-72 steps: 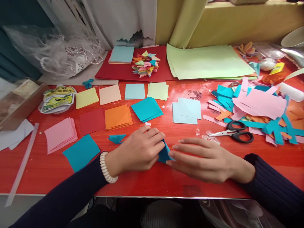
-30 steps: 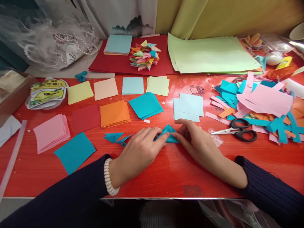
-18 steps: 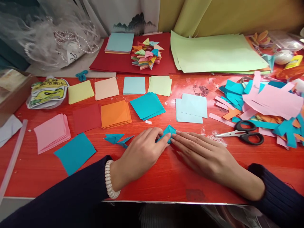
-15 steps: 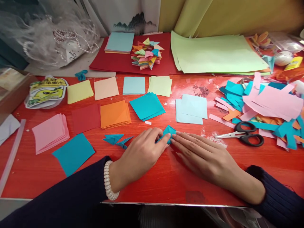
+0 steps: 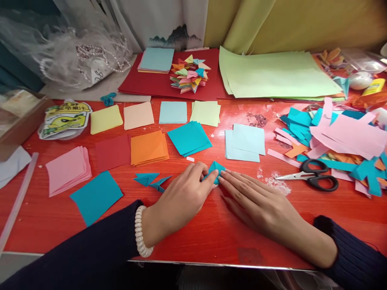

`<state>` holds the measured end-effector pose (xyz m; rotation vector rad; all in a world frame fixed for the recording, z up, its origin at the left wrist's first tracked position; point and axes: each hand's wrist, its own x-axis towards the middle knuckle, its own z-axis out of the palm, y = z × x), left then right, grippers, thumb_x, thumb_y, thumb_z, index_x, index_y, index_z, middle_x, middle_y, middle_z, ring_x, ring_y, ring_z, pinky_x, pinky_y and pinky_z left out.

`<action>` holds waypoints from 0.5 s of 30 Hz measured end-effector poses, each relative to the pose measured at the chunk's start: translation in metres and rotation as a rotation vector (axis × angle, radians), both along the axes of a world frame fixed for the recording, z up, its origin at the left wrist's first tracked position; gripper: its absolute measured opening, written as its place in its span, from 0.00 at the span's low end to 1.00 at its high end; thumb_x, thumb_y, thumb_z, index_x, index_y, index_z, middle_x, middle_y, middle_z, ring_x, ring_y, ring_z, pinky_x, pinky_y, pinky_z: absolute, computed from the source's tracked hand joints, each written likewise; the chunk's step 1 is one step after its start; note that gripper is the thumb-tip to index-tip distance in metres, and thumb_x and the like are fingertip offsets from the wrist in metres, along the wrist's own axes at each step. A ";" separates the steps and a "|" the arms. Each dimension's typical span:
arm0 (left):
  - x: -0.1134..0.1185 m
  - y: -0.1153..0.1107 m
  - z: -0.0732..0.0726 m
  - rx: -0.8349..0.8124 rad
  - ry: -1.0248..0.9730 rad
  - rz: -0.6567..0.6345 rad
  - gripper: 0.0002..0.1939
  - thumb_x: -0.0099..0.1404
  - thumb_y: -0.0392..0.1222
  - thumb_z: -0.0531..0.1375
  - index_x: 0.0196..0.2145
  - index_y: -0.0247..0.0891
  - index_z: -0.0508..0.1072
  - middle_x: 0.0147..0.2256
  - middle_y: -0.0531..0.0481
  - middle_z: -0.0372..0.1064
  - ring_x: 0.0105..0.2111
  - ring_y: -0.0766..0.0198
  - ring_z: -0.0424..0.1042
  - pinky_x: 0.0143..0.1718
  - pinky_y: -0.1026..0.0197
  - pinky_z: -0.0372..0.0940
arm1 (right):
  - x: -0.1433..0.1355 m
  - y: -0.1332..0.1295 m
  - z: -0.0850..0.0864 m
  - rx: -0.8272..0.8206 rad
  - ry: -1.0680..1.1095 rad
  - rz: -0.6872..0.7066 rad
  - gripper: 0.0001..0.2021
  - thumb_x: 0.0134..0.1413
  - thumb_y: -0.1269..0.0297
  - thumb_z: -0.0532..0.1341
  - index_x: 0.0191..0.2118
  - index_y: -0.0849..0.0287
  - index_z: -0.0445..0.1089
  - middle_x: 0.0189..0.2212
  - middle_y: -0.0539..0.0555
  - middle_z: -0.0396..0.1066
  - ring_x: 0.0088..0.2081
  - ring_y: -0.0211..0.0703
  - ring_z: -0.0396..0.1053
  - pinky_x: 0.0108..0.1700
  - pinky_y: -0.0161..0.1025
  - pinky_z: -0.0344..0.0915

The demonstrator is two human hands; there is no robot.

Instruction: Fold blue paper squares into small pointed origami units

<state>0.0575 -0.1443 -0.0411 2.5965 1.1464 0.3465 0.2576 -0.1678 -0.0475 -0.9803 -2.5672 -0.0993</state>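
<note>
A small piece of folded blue paper [image 5: 216, 166] lies between my hands near the front of the table, its pointed top showing. My left hand [image 5: 184, 201] is closed on its left side, thumb pressed on top and fingers curled behind. The fingers of my right hand [image 5: 260, 203], long and held together, press its right edge at the fingertips; they partly cover the paper. Beside my left hand rest two folded blue paper pieces [image 5: 147, 179]. A flat blue square [image 5: 96, 197] lies further left, and a stack of blue paper squares [image 5: 190, 138] sits just beyond my hands.
Black-handled scissors [image 5: 316, 175] lie to the right, beside a heap of paper scraps [image 5: 347, 133]. Stacks of pink [image 5: 69, 171], orange [image 5: 148, 148] and light blue paper [image 5: 248, 141] surround the work. Behind stands a multicoloured folded-paper ring [image 5: 190, 74] on red sheets [image 5: 133, 84].
The view has shifted slightly, so everything sits a little lower and further right. Both hands keep their places on the folded blue paper, with barely any finger movement.
</note>
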 end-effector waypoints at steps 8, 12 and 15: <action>0.001 0.002 0.004 -0.051 0.019 0.003 0.17 0.70 0.40 0.43 0.51 0.33 0.62 0.38 0.44 0.59 0.39 0.62 0.61 0.40 0.56 0.66 | -0.002 0.000 -0.001 0.012 -0.003 -0.002 0.20 0.52 0.72 0.59 0.52 0.72 0.63 0.51 0.63 0.66 0.53 0.49 0.62 0.54 0.44 0.64; 0.002 0.002 0.005 -0.054 0.034 0.009 0.17 0.70 0.41 0.42 0.51 0.32 0.62 0.38 0.44 0.59 0.39 0.62 0.61 0.40 0.57 0.66 | 0.000 -0.001 -0.003 0.002 -0.015 -0.004 0.20 0.52 0.72 0.59 0.52 0.73 0.63 0.51 0.64 0.65 0.54 0.50 0.61 0.55 0.44 0.64; 0.002 0.002 0.005 -0.053 0.066 0.012 0.17 0.70 0.40 0.42 0.51 0.32 0.62 0.38 0.44 0.58 0.38 0.62 0.61 0.39 0.58 0.66 | 0.000 -0.004 -0.004 0.007 -0.038 -0.011 0.21 0.53 0.71 0.59 0.53 0.73 0.62 0.53 0.64 0.63 0.56 0.51 0.59 0.56 0.45 0.62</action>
